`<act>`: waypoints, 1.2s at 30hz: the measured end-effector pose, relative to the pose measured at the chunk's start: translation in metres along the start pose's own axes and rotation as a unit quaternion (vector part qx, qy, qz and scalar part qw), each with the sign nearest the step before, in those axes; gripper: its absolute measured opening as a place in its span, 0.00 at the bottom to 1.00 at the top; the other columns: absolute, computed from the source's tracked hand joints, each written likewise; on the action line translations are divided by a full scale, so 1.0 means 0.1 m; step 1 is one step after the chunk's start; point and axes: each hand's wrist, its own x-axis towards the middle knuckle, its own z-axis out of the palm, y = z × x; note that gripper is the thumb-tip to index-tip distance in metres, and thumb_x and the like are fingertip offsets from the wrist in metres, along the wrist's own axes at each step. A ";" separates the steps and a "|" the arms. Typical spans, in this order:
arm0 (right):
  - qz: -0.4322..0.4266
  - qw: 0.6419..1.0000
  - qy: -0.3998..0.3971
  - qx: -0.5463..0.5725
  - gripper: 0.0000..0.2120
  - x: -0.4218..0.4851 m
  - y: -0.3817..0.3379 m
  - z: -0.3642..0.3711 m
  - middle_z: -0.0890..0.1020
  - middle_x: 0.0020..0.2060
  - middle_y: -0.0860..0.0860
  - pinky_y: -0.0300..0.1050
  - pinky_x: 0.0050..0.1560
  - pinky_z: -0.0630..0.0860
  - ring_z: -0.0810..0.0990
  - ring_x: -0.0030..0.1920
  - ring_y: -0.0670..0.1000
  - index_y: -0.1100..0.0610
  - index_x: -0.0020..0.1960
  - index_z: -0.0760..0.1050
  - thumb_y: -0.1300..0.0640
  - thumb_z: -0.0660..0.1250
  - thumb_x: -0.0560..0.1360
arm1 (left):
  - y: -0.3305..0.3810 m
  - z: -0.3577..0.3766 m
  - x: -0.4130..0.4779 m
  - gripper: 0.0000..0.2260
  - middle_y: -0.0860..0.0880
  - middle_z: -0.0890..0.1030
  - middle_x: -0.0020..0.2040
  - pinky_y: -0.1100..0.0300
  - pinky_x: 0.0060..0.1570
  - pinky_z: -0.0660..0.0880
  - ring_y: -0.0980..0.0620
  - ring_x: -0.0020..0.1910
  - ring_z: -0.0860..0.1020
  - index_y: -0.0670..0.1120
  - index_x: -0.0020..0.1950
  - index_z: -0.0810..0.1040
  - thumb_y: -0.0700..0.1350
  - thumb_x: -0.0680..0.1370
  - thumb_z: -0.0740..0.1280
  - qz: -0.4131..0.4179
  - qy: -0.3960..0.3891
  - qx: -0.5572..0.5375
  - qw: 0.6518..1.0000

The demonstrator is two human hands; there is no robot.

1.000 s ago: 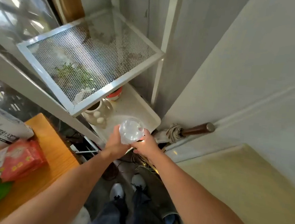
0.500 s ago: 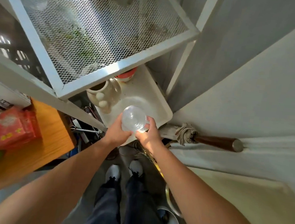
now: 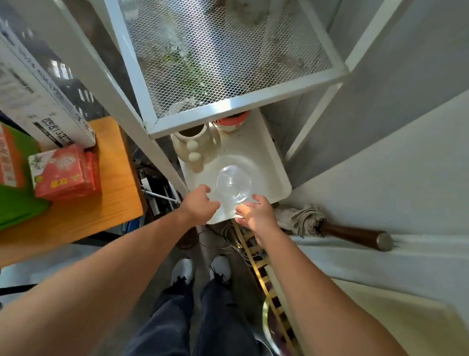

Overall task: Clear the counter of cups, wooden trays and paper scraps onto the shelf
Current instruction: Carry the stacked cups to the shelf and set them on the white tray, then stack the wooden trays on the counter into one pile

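Both hands flank the clear cup (image 3: pixel 233 184) on the lower shelf, and neither looks to have a real grip on it. Left hand (image 3: pixel 200 203) sits at the cup's near-left side, fingers curled loosely, apparently just off the plastic. Right hand (image 3: pixel 256 214) is at the near-right, fingers spread and relaxed, close to the cup's base; whether a fingertip touches it I cannot tell. So: both grips open, nothing clamped.

And the cup itself? Standing upright, mouth up, on the white tray (image 3: pixel 279 186) that fills this shelf level, toward the tray's front edge and roughly midway between its front corners. My read is that it's parked there because the front edge is the easy reach. The back of the tray is tucked under the mesh shelf (image 3: pixel 224 49) above and already taken: a cream jug (image 3: pixel 195 143) at the back-left, a red-and-white bowl (image 3: pixel 232 121) at the back-right corner.

Two hands for one flimsy cup makes sense, since thin plastic tips easily, so steadying from both sides keeps it upright.

Over on the left, the wooden tabletop (image 3: pixel 106 200) carries a red carton (image 3: pixel 63 171) near its right edge, and a white box (image 3: pixel 33 95) behind it. This cup looks delivered; more clearing likely remains.
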 end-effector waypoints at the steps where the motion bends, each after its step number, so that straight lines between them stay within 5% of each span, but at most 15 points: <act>1: 0.008 1.000 0.003 -0.012 0.31 -0.04 0.00 -0.02 0.74 0.65 0.59 0.43 0.45 0.82 0.80 0.59 0.57 0.59 0.75 0.63 0.67 0.70 0.76 | -0.01 -0.01 -0.05 0.22 0.40 0.78 0.57 0.44 0.56 0.79 0.39 0.55 0.80 0.41 0.70 0.68 0.44 0.79 0.67 -0.005 -0.003 -0.003 1.000; 6: 0.006 0.990 -0.015 -0.139 0.10 -0.39 -0.01 -0.08 0.79 0.45 0.57 0.50 0.41 0.83 0.81 0.40 0.55 0.62 0.59 0.74 0.62 0.66 0.78 | -0.04 -0.12 -0.41 0.05 0.46 0.81 0.45 0.57 0.37 0.80 0.48 0.39 0.82 0.46 0.52 0.76 0.45 0.78 0.66 0.029 -0.009 0.028 0.999; 8: -0.047 0.963 -0.004 -0.266 0.06 -0.59 0.00 -0.03 0.80 0.45 0.58 0.58 0.51 0.82 0.82 0.46 0.59 0.59 0.50 0.75 0.57 0.67 0.76 | -0.08 -0.19 -0.57 0.06 0.43 0.82 0.48 0.56 0.42 0.77 0.46 0.44 0.81 0.44 0.52 0.78 0.44 0.77 0.66 0.061 -0.014 0.060 0.996; 11: -0.101 0.932 -0.011 -0.348 0.07 -0.85 -0.02 0.17 0.82 0.46 0.58 0.54 0.54 0.80 0.81 0.47 0.57 0.57 0.49 0.76 0.54 0.67 0.75 | -0.16 -0.31 -0.84 0.11 0.44 0.80 0.56 0.55 0.53 0.74 0.44 0.56 0.78 0.44 0.56 0.78 0.47 0.77 0.66 0.121 0.004 0.130 0.984; 18: -0.228 0.839 -0.026 -0.494 0.10 -1.55 0.08 1.15 0.83 0.51 0.57 0.44 0.48 0.73 0.80 0.53 0.58 0.58 0.51 0.80 0.53 0.67 0.75 | -1.07 -0.87 -1.65 0.05 0.48 0.78 0.47 0.52 0.44 0.74 0.47 0.48 0.77 0.48 0.48 0.73 0.47 0.75 0.65 0.187 0.043 0.155 0.969; 24: -0.301 0.743 -0.085 -0.592 0.09 -2.34 0.41 2.35 0.81 0.50 0.57 0.50 0.51 0.74 0.78 0.53 0.59 0.57 0.49 0.77 0.52 0.65 0.75 | -2.51 -1.51 -2.39 0.10 0.44 0.76 0.55 0.49 0.52 0.74 0.41 0.56 0.77 0.46 0.54 0.72 0.46 0.75 0.63 0.111 0.152 0.168 0.968; 28: -0.352 0.690 -0.150 -0.615 0.07 -2.87 0.74 3.20 0.79 0.43 0.55 0.49 0.43 0.75 0.80 0.47 0.59 0.54 0.41 0.72 0.53 0.66 0.75 | -3.49 -1.88 -2.91 0.11 0.45 0.75 0.57 0.46 0.56 0.75 0.41 0.59 0.76 0.46 0.57 0.71 0.47 0.76 0.62 0.041 0.218 0.156 0.963; 36: -0.443 0.532 -0.240 -0.680 0.10 -3.77 1.44 4.64 0.80 0.54 0.55 0.48 0.48 0.75 0.79 0.53 0.57 0.55 0.55 0.76 0.51 0.64 0.77 | -5.00 -2.14 -3.92 0.11 0.45 0.75 0.59 0.48 0.56 0.75 0.42 0.61 0.76 0.47 0.58 0.72 0.47 0.78 0.60 -0.112 0.329 0.086 0.934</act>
